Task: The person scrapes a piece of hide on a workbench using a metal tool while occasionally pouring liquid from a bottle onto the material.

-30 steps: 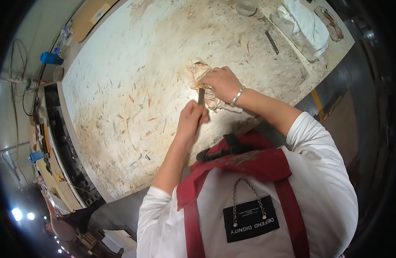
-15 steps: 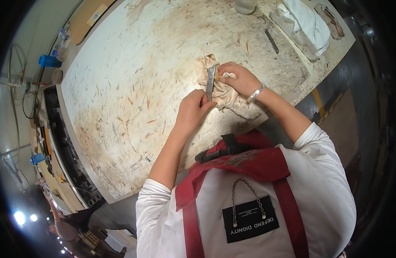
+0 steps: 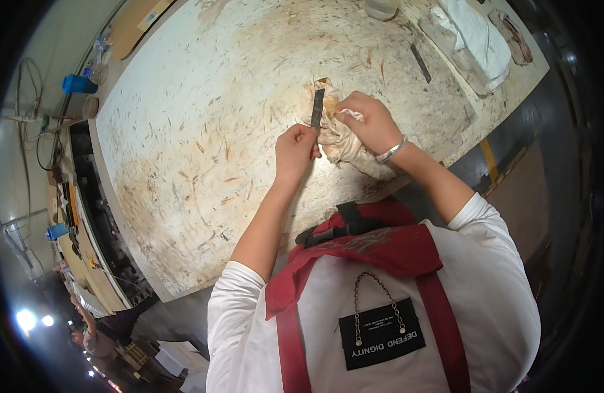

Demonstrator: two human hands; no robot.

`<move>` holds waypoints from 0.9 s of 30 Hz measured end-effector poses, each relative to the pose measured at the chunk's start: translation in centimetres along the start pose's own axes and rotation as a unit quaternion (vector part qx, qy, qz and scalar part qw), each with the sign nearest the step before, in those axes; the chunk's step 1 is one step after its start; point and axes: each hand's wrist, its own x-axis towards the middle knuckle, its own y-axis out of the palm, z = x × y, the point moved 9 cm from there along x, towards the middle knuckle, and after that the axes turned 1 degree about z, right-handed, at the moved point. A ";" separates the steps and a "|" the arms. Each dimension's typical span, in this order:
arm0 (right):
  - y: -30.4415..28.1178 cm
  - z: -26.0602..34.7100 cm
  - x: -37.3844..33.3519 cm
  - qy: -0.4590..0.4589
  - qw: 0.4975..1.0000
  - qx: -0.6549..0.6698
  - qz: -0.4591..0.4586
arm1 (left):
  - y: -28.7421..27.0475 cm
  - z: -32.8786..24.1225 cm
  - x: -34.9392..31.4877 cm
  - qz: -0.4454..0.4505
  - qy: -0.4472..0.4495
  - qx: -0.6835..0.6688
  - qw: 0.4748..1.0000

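Fingers of the left hand [image 3: 295, 152] closed round a dark strip [image 3: 317, 108] pointing away from the body

Gripped at its near end, the strip juts from the hand with its long axis running away from the person, leaning slightly right; its far end looks slanted. It is flat, narrow and straight-sided, set along the left border of a crumpled cloth [image 3: 344, 145]. Whether strip and cloth touch, I cannot tell. Just beside it, the right hand [image 3: 374, 124] pinches a bunched fold of that cloth between thumb and fingers. Creased and blotched with brown, the cloth spreads toward the right wrist.

Beneath lies a pale worktop [image 3: 217, 98], scuffed and flecked with dark slivers. A wide stretch of it runs left from the left hand; on the other side the right forearm crosses the edge.

Farther off, well apart from the hands, a second strip [image 3: 420, 62] lies flat. Beyond are a rumpled white cloth [image 3: 482, 49] near the right edge and a translucent container [image 3: 382, 8].
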 end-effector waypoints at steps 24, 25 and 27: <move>6.3 3.8 0.3 -0.177 0.926 -0.334 0.020 | -4.5 1.9 -7.0 0.024 -0.089 0.065 0.994; 6.4 3.5 0.4 -0.172 0.926 -0.334 0.036 | -5.2 1.8 -7.7 0.004 -0.100 0.042 0.994; 6.3 3.3 0.4 -0.156 0.930 -0.326 0.065 | -6.2 1.7 -8.1 -0.011 -0.104 -0.009 0.995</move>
